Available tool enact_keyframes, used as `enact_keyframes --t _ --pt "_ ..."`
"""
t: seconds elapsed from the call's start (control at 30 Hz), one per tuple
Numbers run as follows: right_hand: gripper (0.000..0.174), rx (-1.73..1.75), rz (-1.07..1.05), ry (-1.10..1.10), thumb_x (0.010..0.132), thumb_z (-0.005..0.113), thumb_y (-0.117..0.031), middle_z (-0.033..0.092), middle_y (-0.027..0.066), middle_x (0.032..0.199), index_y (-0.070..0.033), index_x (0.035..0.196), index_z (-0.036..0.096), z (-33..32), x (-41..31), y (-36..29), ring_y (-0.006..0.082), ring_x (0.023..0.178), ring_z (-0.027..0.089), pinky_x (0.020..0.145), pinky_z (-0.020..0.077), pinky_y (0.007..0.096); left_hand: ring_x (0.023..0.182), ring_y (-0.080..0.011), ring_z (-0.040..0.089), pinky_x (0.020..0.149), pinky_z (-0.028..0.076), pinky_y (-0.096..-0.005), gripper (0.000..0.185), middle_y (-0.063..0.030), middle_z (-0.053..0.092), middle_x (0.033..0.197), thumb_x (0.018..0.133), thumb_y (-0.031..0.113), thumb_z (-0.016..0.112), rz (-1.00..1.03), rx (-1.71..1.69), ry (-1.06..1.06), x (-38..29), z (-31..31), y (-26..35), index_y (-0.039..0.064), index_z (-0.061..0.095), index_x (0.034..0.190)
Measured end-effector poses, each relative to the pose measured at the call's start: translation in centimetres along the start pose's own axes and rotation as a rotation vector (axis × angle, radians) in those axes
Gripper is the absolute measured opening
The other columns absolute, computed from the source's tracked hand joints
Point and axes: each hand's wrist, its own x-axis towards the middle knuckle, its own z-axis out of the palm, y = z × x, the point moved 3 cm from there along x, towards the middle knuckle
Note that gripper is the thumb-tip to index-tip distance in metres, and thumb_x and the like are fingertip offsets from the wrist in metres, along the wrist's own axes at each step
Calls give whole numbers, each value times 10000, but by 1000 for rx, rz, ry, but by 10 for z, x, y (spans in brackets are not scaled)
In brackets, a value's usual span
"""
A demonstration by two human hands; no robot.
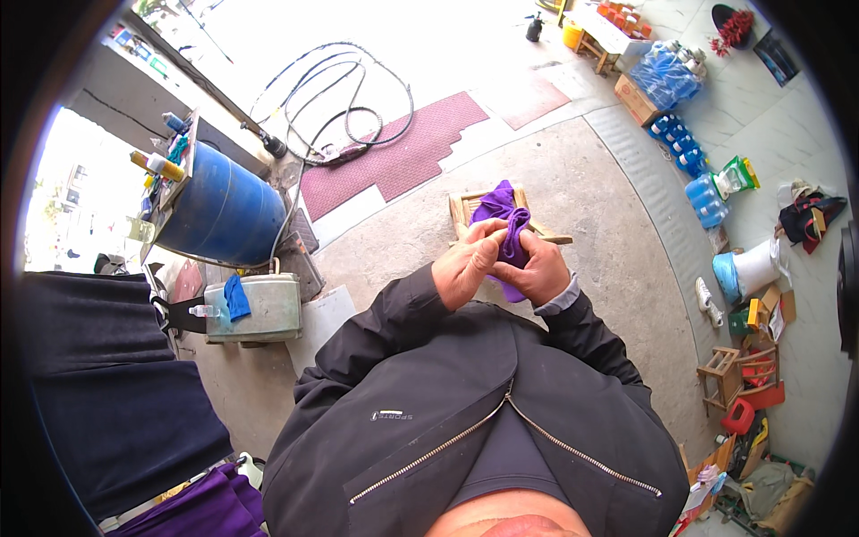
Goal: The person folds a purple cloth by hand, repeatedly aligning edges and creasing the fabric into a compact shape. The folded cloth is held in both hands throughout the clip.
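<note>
In front of my chest, a purple cloth (pixel 497 203) is bunched and folded between my two hands. My left hand (pixel 469 263) or right cannot be confused: the hand on the picture's left is my left hand, its fingertips pinching the cloth's folded edge. From the other side, my right hand (pixel 539 267) grips the cloth between thumb and fingers. One end of the cloth hangs below the hands. Behind the cloth, and partly hidden by it, stands a small wooden stool (pixel 460 209) on the concrete floor.
At the left stand a blue barrel (pixel 225 201) and a grey-green container (pixel 268 305) with a blue cloth (pixel 236 297). A coiled hose (pixel 345 137) lies on and beyond a red mat (pixel 402 164). Water bottles (pixel 678 144), white shoes (pixel 708 302) and a wooden stool (pixel 720 377) line the right side.
</note>
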Motion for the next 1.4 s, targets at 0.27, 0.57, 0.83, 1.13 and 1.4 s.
enact_keyframes --t 0.27,0.57,0.83,1.13,1.4 --pt "176 -96 -111 10 881 748 -145 658 184 786 -12 917 638 0 -1 -1 351 715 680 654 528 411 1447 -331 443 1180 388 -419 525 -206 359 1605 1121 306 480 26 73 -52 2 -10 -13 13 440 1555" --pt "170 -77 -300 -270 834 739 -85 602 171 751 -15 806 586 6 -4 -4 358 699 619 644 499 414 1355 -258 556 1156 431 -395 905 -145 591 1456 837 40 825 132 76 -153 9 -35 -20 119 379 1621" --pt "143 3 -245 -202 828 762 -74 644 151 797 -23 944 696 1 1 3 305 715 645 675 522 380 1042 -251 635 948 510 -363 388 -96 660 1066 825 114 864 28 285 -221 9 -38 -34 88 699 1175" --pt "227 132 -95 -148 875 790 -122 683 118 843 -22 1072 740 0 0 21 209 742 675 703 531 339 1033 -174 688 882 554 -310 207 -98 704 1184 924 5 721 123 89 181 11 -43 -22 33 658 1119" --pt "220 127 -36 -97 945 751 -144 690 59 817 28 1078 718 5 -7 25 101 741 616 682 523 300 738 -205 748 674 570 -336 253 -117 746 812 958 234 744 -194 195 569 12 -52 -24 41 681 1108"
